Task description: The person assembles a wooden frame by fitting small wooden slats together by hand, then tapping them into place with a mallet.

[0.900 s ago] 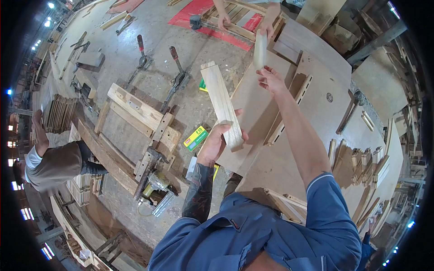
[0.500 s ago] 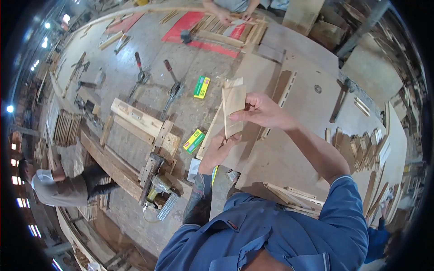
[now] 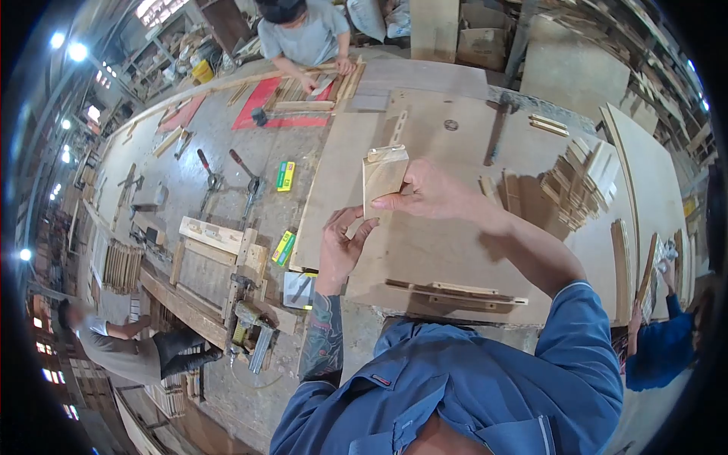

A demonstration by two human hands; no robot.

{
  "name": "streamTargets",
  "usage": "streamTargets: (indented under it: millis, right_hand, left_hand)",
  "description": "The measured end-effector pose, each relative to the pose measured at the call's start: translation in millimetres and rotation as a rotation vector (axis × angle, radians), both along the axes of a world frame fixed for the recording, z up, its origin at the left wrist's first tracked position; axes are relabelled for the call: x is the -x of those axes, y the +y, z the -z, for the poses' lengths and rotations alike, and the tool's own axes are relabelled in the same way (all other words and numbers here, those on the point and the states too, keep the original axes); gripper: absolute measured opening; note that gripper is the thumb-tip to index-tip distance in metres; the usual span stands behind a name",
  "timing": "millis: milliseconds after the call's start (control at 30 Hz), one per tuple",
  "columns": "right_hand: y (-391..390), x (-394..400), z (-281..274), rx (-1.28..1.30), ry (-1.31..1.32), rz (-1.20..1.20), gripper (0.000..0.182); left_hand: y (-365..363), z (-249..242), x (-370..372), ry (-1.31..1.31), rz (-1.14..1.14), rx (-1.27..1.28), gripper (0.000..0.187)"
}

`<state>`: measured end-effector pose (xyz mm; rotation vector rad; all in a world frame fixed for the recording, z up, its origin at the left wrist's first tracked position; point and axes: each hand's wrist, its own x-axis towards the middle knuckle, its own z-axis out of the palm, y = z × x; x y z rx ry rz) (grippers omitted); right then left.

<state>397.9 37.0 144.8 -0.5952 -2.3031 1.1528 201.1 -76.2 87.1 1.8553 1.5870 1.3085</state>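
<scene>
A short pale wooden board (image 3: 385, 176) is held upright over the table, with a notched or stepped top end. My right hand (image 3: 428, 189) grips its right side, thumb across the face. At its lower left corner is my left hand (image 3: 345, 241), thumb and fingers curled round the edge. Left of my hands, two yellow-green boxes (image 3: 285, 176) lie on the table. A wooden frame (image 3: 211, 235) and a nail gun (image 3: 250, 317) sit farther left. Thin wooden strips (image 3: 455, 296) lie near the front edge.
Two red-handled clamps (image 3: 246, 174) lie at the left. Stacked wood pieces (image 3: 572, 189) and a hammer (image 3: 498, 133) are on the right. One person (image 3: 311, 38) works across the table; others stand at left and right.
The view has swung, so the table and the person across show more fully. The board now shows its top end more, and my left hand's fingers have shifted at its lower edge.
</scene>
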Motion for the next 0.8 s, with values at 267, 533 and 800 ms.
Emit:
streamTargets:
  millis: [267, 533, 800]
  right_hand:
    - [-60, -156, 1, -0.289, 0.006, 0.296, 0.034]
    - [-123, -260, -26, -0.095, -0.027, 0.317, 0.039]
    - [-154, -281, -10, 0.008, 0.005, 0.439, 0.039]
  left_hand:
    - [-20, -92, -147, -0.102, 0.084, -0.153, 0.048]
    - [-10, -84, -250, -0.522, 0.479, 0.03, 0.037]
    - [-34, -89, -287, -0.804, 0.633, 0.171, 0.033]
